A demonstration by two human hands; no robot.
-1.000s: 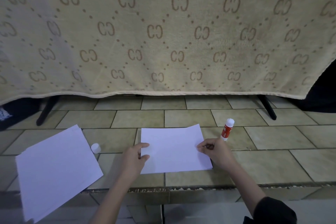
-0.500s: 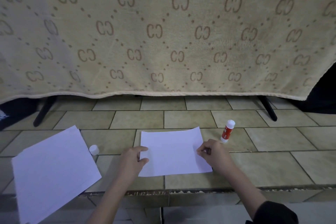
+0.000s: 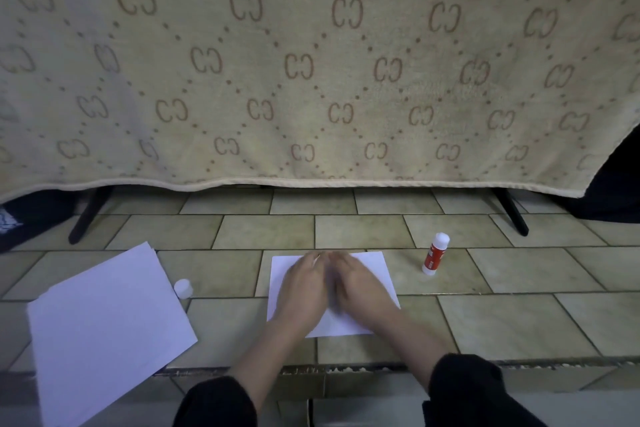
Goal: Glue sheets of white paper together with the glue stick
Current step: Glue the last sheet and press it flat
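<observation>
Both hands flat, palms down, side by side on a small white rectangular sheet of paper [image 3: 375, 274]: left hand [image 3: 300, 288] and right hand [image 3: 360, 289] with fingers spread open, pinching nothing, only pressing; slightly blurred, so exact fingertip contact hard to tell. Sheet lying flat on the tan tiled tabletop [image 3: 519, 319], directly under the grip, its near edge just short of the tabletop's chipped front lip. Thin, light, limp stuff by the look of it: likely to slide on glazed tile, crease if pushed from one side, and lift at the corners wherever glue is not yet set. Best handled with flat palms stroking outward from the middle toward the corners, or pinched gently at a free corner for lifting. Right of the grip and a little beyond, well apart from the sheet, a red-and-white glue stick [image 3: 435, 255] standing upright and uncapped, easy to topple with a careless sweep. Left of the grip, a small white cap [image 3: 183, 288] on the tile, just beside a loose stack of larger white sheets [image 3: 104, 329] that overhangs the front edge and looks liable to slip off. Beyond the grip, bare tile up to a hanging beige patterned blanket [image 3: 311, 80]: plenty of open room forward and to the right.
</observation>
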